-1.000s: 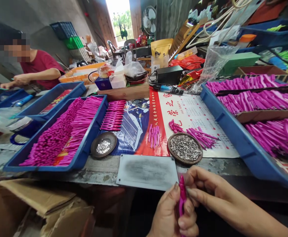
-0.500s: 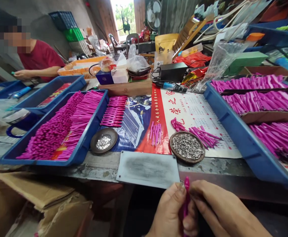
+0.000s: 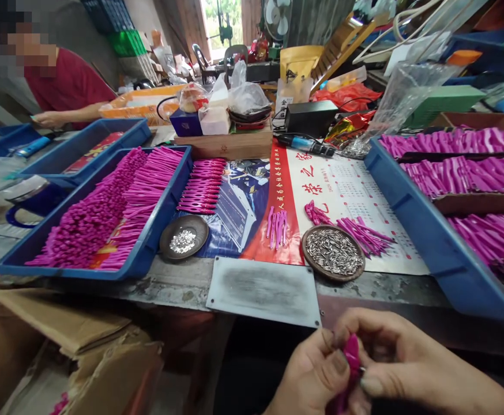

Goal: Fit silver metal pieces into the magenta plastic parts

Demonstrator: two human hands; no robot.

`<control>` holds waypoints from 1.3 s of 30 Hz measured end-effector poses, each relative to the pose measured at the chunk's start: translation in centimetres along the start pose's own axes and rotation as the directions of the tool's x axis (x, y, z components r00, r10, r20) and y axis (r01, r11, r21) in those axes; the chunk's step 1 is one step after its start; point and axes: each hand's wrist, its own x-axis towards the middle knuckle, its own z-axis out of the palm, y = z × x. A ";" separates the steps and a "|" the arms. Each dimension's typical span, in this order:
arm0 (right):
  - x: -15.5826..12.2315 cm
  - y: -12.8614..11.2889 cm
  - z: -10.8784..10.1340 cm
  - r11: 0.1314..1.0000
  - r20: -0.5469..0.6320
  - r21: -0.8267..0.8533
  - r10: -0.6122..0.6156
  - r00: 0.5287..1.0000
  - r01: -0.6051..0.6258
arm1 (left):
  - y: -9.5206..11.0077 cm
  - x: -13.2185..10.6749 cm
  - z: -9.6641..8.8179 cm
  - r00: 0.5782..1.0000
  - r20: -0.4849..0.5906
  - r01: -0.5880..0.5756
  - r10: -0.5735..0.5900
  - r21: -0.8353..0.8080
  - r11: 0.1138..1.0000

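Note:
My left hand (image 3: 316, 372) is closed around a slim magenta plastic piece (image 3: 352, 353), its rounded tip pointing up. My right hand (image 3: 390, 354) is closed against the same piece from the right, fingers curled over its top and thumb at its side. A small metallic glint shows by the right thumb; the lower part of the piece is hidden by fingers. Just beyond the hands lies a worn grey plate (image 3: 263, 291). Behind it a round bowl (image 3: 306, 259) holds many small shiny metal parts (image 3: 333, 249), with loose magenta pieces (image 3: 367, 235) beside it.
A blue tray (image 3: 137, 262) of magenta strips stands at left, another blue tray (image 3: 412, 230) at right. Assembled magenta pieces (image 3: 202, 185) lie in a row above a dark dish (image 3: 200, 245) of small silver bits. A cardboard box (image 3: 66, 323) sits lower left; a person (image 3: 68, 86) sits far left.
Both hands have shifted slightly right with the magenta piece, which now tilts more. My right hand has moved over its top, thumb now at its side. The view has shifted a little.

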 end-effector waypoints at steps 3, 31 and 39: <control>-0.2 -0.4 0.3 0.997 0.013 0.048 0.060 0.998 -0.060 | -0.8 -0.2 -0.5 0.999 -0.007 -0.039 0.040 0.019 0.999; -0.5 3.1 -0.2 0.978 -0.072 0.208 0.012 0.997 0.003 | -1.5 -0.2 0.5 0.998 -0.024 -0.061 0.061 0.000 0.998; -0.6 3.7 -0.8 0.970 -0.068 0.240 0.041 0.997 -0.023 | -1.7 0.0 0.2 0.999 -0.041 -0.018 0.020 0.042 0.999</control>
